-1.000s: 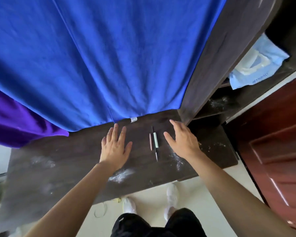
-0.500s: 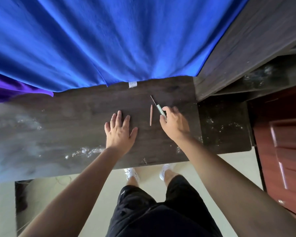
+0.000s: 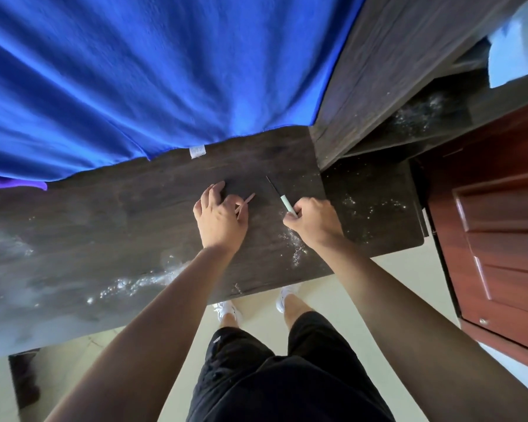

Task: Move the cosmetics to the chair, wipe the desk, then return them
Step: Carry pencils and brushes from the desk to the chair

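Note:
Two slim cosmetic pencils are at the right part of the dark wooden desk. My right hand is shut on the mint-and-black pencil; its black tip points away from me, up and to the left. My left hand is closing on the pink pencil, fingers curled over its near end, with the far end poking out to the right. White powdery smears lie on the desk near its front edge and by my right wrist.
A blue cloth hangs over the back of the desk, a purple one at the left. A dark shelf unit stands at the right, with a red-brown door beyond. My legs and white shoes are below the desk edge.
My right hand has lifted the mint-and-black pencil. My left hand moved right from lying flat on the desk and curled over the pink pencil, which now lies tilted.

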A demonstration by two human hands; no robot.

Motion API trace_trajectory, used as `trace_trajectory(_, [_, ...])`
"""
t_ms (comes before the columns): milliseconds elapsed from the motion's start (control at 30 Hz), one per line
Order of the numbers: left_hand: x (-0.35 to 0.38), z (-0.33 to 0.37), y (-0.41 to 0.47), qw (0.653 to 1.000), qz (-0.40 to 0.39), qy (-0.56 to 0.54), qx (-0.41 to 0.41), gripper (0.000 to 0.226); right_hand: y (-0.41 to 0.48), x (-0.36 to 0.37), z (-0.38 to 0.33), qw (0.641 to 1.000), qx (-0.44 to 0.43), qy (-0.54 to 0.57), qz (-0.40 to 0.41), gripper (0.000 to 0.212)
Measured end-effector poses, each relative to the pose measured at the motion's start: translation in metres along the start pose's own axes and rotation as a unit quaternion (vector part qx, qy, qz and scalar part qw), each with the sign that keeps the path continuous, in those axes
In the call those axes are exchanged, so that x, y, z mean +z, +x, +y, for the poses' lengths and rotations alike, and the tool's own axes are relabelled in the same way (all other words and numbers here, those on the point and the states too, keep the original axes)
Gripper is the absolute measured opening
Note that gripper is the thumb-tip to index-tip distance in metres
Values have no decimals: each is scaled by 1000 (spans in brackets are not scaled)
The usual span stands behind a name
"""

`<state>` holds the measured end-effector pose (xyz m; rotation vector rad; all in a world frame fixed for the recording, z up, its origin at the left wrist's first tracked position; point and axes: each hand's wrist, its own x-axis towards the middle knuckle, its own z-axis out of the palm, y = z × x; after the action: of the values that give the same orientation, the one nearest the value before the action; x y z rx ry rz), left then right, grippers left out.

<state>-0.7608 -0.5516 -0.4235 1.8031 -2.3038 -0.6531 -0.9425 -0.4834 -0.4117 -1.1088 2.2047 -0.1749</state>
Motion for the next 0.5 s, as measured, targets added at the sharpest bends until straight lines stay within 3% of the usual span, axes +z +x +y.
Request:
trace_trajectory(133, [-2,-7,-7,1000,-8,-2,17,9,-1,-2,-2,1000,-10,-5,-17,23])
trace_trajectory(267, [-21,-7,-7,998,-28,-45,-32,12,-6,-16,-4,1000,-8,19,-8,21])
trace_trajectory(500, [-94,19,-2,991,63,-116,-5,16,-22,-70,-29,991,-30,91,97,22])
